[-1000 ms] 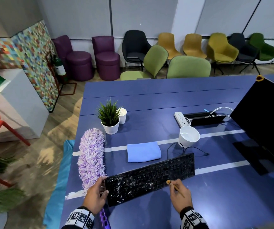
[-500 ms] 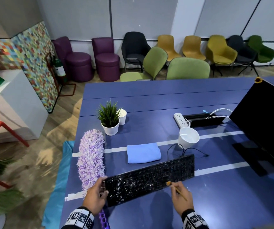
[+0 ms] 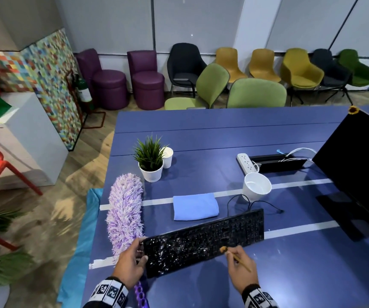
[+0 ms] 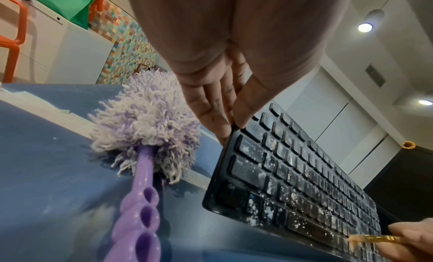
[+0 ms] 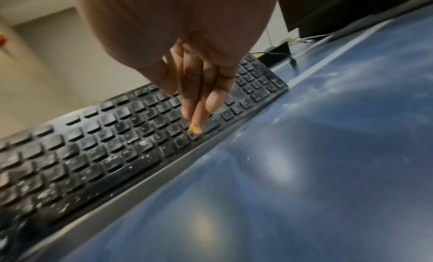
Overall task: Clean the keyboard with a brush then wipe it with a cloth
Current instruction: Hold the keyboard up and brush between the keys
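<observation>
A black keyboard [image 3: 203, 241] speckled with white dust lies slanted on the blue table; its left half carries most of the powder. My left hand [image 3: 132, 258] grips the keyboard's left end [image 4: 230, 134], thumb on top and fingers along the edge. My right hand [image 3: 241, 270] pinches a thin wooden brush [image 3: 237, 258] whose tan bristles [image 5: 195, 129] touch the keys near the front edge, right of the middle. A folded light-blue cloth [image 3: 194, 206] rests flat just beyond the keyboard.
A purple fluffy duster [image 3: 124, 212] lies left of the keyboard, its handle [image 4: 143, 206] under my left wrist. A white cup [image 3: 257, 190], potted plant [image 3: 150, 161], power strip [image 3: 247, 163] and black monitor [image 3: 357, 174] stand further back and right.
The brush tip has stayed on the keys near the front edge with only tiny shifts. My left hand keeps its hold on the keyboard's left end.
</observation>
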A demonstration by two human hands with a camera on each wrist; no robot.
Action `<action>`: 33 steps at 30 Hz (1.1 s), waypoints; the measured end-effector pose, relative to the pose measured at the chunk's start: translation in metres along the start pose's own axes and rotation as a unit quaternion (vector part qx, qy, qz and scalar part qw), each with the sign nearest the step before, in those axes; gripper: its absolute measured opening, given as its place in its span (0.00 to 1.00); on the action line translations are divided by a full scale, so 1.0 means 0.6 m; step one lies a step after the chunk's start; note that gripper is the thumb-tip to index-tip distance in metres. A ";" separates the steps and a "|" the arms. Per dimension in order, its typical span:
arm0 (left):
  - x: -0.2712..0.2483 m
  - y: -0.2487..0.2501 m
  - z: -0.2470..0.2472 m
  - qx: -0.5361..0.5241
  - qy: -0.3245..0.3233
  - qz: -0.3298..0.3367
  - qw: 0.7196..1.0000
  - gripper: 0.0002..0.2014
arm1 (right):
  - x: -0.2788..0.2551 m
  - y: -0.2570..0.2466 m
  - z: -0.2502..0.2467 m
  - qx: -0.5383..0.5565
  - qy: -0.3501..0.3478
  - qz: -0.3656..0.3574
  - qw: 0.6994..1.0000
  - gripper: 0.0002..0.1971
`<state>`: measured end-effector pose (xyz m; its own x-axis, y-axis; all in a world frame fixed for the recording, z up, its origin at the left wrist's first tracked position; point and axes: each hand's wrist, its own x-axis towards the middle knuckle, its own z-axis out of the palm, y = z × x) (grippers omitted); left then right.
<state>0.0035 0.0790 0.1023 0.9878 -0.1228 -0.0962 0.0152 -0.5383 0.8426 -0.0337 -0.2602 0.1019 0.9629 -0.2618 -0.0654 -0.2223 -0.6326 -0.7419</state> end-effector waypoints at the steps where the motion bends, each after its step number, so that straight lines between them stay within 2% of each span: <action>1: -0.001 0.001 -0.001 0.001 0.003 0.001 1.000 0.40 | 0.000 -0.003 -0.006 0.011 0.004 -0.003 1.000 0.14; 7: -0.005 0.000 0.000 0.011 0.000 0.007 1.000 0.42 | -0.012 -0.026 -0.005 -0.014 -0.065 -0.068 0.995 0.06; 11: -0.005 -0.001 0.002 0.014 0.003 0.007 1.000 0.41 | -0.017 -0.054 0.021 0.004 -0.122 -0.103 0.987 0.05; 16: -0.005 -0.002 0.005 0.005 0.003 0.003 1.000 0.41 | -0.015 -0.054 0.038 0.022 -0.074 -0.090 0.993 0.06; 21: -0.006 -0.007 0.005 0.007 0.002 0.002 1.000 0.38 | -0.018 -0.049 0.047 -0.029 -0.135 -0.105 0.985 0.06; 25: -0.005 -0.006 0.004 0.003 0.001 -0.001 1.000 0.37 | -0.008 -0.024 0.036 -0.050 -0.080 -0.093 0.991 0.10; 28: -0.006 -0.001 0.004 0.003 0.004 -0.001 1.000 0.38 | -0.010 -0.017 0.032 -0.062 -0.075 -0.109 0.989 0.12; 30: -0.007 0.000 0.004 0.005 0.005 0.000 1.000 0.38 | -0.008 -0.012 0.031 -0.064 -0.067 -0.108 0.990 0.09; 33: -0.009 0.001 0.004 0.001 0.003 -0.008 1.000 0.38 | -0.005 -0.009 0.032 -0.075 -0.098 -0.113 0.986 0.11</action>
<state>-0.0022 0.0774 0.1022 0.9882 -0.1095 -0.1068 0.0308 -0.5415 0.8401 -0.0324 -0.2423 0.0934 0.9982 0.0352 -0.0478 -0.0041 -0.7630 -0.6463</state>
